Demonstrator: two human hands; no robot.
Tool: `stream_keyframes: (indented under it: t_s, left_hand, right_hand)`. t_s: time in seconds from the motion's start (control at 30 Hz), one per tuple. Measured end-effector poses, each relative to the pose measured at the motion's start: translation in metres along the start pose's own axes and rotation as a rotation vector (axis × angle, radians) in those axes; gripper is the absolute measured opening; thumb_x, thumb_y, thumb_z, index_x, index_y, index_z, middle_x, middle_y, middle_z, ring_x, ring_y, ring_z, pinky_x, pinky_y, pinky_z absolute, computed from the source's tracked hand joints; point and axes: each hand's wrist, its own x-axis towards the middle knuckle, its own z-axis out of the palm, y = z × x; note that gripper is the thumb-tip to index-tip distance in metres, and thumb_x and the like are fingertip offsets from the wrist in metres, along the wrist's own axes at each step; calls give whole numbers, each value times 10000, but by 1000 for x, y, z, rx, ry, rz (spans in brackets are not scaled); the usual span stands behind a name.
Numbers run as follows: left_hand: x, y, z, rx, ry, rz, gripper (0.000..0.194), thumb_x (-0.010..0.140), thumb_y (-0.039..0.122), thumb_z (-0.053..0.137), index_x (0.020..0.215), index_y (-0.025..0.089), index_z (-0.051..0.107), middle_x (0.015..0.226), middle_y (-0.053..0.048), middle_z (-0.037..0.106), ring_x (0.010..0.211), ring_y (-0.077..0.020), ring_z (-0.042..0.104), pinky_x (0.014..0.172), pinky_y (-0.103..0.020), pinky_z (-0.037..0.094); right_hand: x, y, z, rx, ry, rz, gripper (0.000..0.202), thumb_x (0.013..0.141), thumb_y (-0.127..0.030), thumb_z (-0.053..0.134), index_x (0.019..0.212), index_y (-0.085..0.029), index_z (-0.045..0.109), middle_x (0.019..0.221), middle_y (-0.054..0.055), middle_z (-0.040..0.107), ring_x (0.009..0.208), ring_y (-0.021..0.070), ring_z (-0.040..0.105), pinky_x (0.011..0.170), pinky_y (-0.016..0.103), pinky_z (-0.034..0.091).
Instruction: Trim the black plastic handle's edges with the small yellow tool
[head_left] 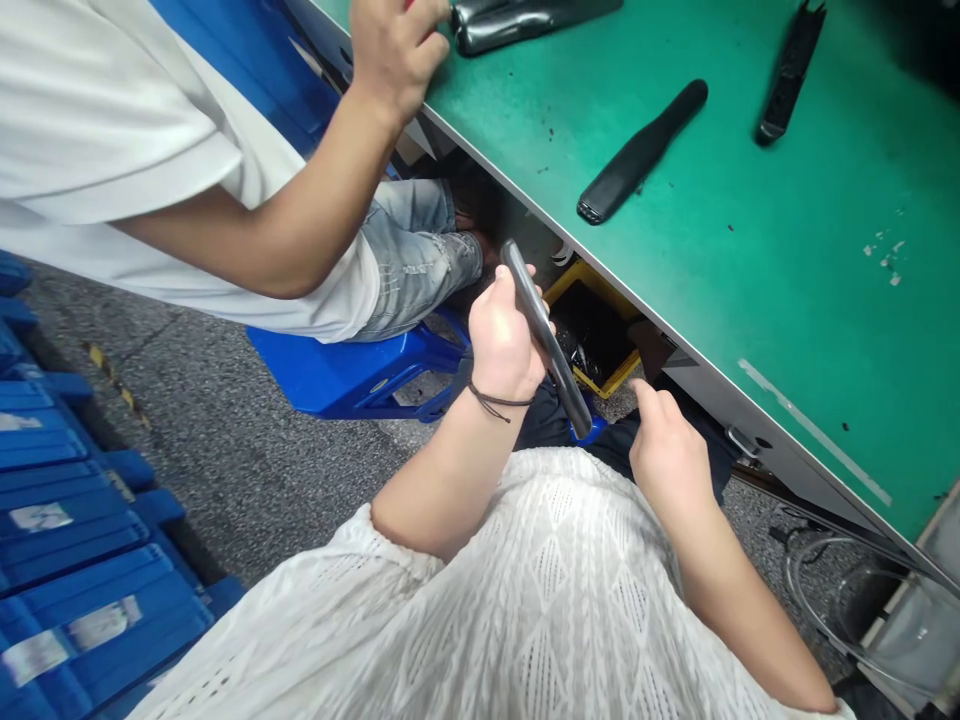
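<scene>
My left hand point(508, 335) is closed around a long, dark, smooth plastic piece with rounded ends point(551, 345), held tilted over my lap in front of the table edge. To the right of it, apart from the piece, is my right hand point(671, 450), its fingers curled and its back towards me. Whatever the right fingertips hold, if anything, is hidden. On the green table point(750, 250) lies a similar black elongated piece point(645, 150). A narrower black piece point(791, 75) with an open, hollow-looking side rests farther right.
A co-worker's hand point(397, 50) is at the table's far left, by shiny black pieces point(517, 22). That person sits on a blue stool point(352, 370). Below the table edge stands a yellow crate point(619, 378) with dark contents. Blue bins point(97, 590) line the left; clear tubing point(806, 590) hangs at right.
</scene>
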Motion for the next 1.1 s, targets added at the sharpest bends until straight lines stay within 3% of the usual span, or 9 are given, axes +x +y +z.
stream_keyframes:
  t_s: [0.17, 0.3, 0.4, 0.5, 0.6, 0.7, 0.77, 0.9, 1.1]
  left_hand:
    - [0, -6, -2, -30, 22, -20, 379, 1046, 518, 532, 927, 168, 616, 608, 58, 483, 436, -67, 435, 421, -207, 304]
    - [2, -18, -5, -46, 27, -12, 339, 1062, 479, 481, 940, 184, 594, 627, 53, 477, 447, -74, 428, 431, -213, 306]
    - [0, -24, -11, 128, -50, 73, 365, 1022, 547, 498, 1008, 195, 594, 757, -5, 586, 557, -115, 542, 511, -246, 418]
    - [-10, -17, -19, 584, -89, 475, 526, 927, 617, 612, 1244, 199, 579, 1214, -144, 664, 1013, -240, 686, 823, -362, 562]
    - [-28, -4, -25, 948, -233, 972, 699, 880, 658, 643, 1393, 190, 558, 1480, -193, 549, 1379, -348, 534, 1107, -478, 456]
    - [-42, -1, -25, 1085, -782, 1110, 376, 993, 511, 486, 1059, 208, 699, 1040, -122, 737, 1003, -280, 694, 951, -439, 495]
    - [-43, -5, -25, 1105, -998, 1106, 355, 1011, 360, 439, 728, 217, 599, 649, -35, 624, 610, -179, 574, 682, -346, 440]
    - [-34, -9, -24, 1063, -988, 1152, 379, 974, 251, 452, 603, 220, 386, 511, 16, 432, 479, -138, 361, 549, -336, 262]
    - [-30, -2, -19, 1052, -1046, 1180, 372, 951, 269, 460, 595, 221, 366, 505, 14, 409, 471, -135, 334, 551, -334, 275]
  right_hand:
    - [-3, 0, 4, 362, -50, 162, 764, 992, -165, 474, 1691, -199, 168, 963, 70, 666, 593, 148, 543, 526, 265, 390]
    - [-7, -24, -10, 970, -41, 92, 417, 966, -344, 670, 1354, -207, 607, 883, 17, 665, 701, 143, 617, 623, 263, 518]
    - [-6, -38, -19, 1069, 124, 76, 84, 936, -280, 710, 960, -204, 683, 756, -25, 606, 610, 105, 536, 541, 231, 431]
    - [-4, -41, -26, 1045, 305, 78, 83, 936, -217, 684, 861, -204, 650, 714, -37, 571, 577, 93, 478, 534, 247, 377]
    - [-3, -38, -34, 1011, 314, 30, 101, 940, -218, 667, 847, -207, 631, 709, -33, 564, 585, 102, 483, 540, 260, 374]
    - [-3, -34, -40, 960, 276, -46, 100, 963, -220, 648, 869, -205, 618, 719, -33, 538, 610, 108, 481, 561, 266, 382]
    - [-5, -31, -43, 928, 254, -77, 49, 974, -229, 666, 950, -202, 634, 763, -25, 553, 651, 114, 503, 588, 268, 402]
    - [-11, -15, -49, 867, 208, -112, 208, 1044, -208, 561, 1248, -189, 595, 924, 30, 617, 764, 141, 567, 676, 286, 468]
    - [-5, 6, -63, 518, 136, -290, 170, 1099, -245, 448, 1129, -168, 597, 854, 37, 564, 746, 167, 514, 673, 307, 417]
